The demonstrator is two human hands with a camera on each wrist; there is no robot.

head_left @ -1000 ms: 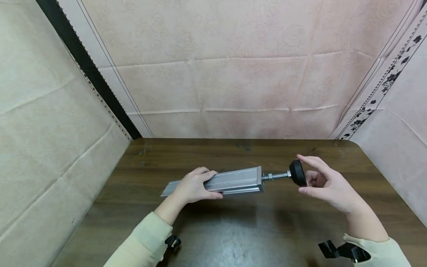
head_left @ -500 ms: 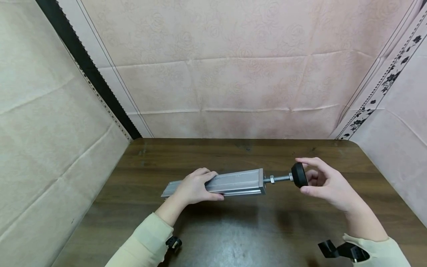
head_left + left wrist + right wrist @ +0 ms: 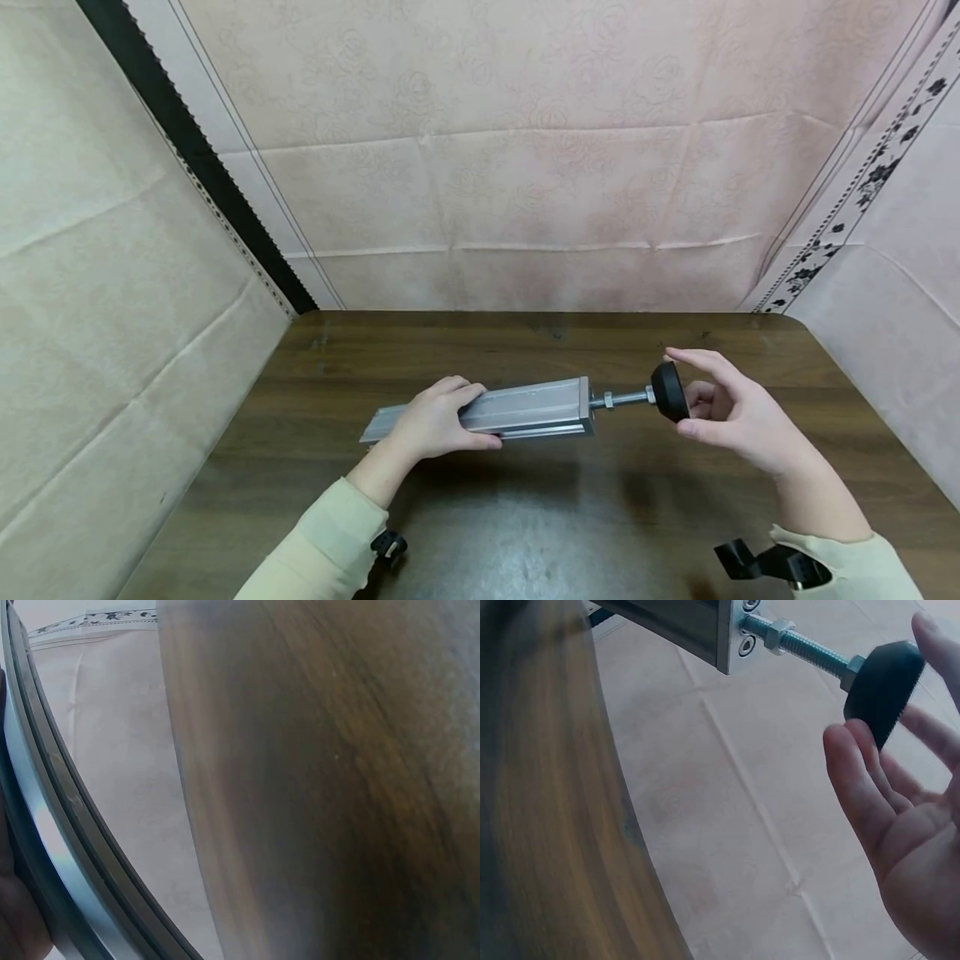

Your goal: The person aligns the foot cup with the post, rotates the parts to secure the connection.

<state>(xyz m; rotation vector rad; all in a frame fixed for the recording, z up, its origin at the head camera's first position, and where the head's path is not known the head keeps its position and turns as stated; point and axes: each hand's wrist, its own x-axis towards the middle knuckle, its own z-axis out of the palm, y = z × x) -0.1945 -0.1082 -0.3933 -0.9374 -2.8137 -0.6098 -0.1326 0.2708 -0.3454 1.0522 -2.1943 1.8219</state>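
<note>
My left hand [image 3: 438, 423] grips a silver aluminium profile [image 3: 534, 406] from above, thumb on the near side, and holds it over the table. A threaded rod [image 3: 632, 398] with a hex nut [image 3: 781, 635] juts from the profile's right end plate. At the rod's outer end sits a round black levelling foot [image 3: 669, 391]. With thumb and fingertips at its rim, my right hand [image 3: 742, 414] pinches that foot; the palm stays apart from it. Along the left edge of the left wrist view runs the profile's grooved side [image 3: 56, 825], with part of the left hand [image 3: 21, 922] behind it.
Beneath both hands lies a brown wooden table [image 3: 525, 517], its far edge bordered by pale patterned cloth [image 3: 525, 183]. More cloth hangs at both sides. A black wrist mount [image 3: 772, 562] sits at the right sleeve, another black mount [image 3: 390, 544] at the left.
The profile and black foot dipped slightly, then rose back. My right fingers shifted a little round the foot's rim; the left hand kept its grip.
</note>
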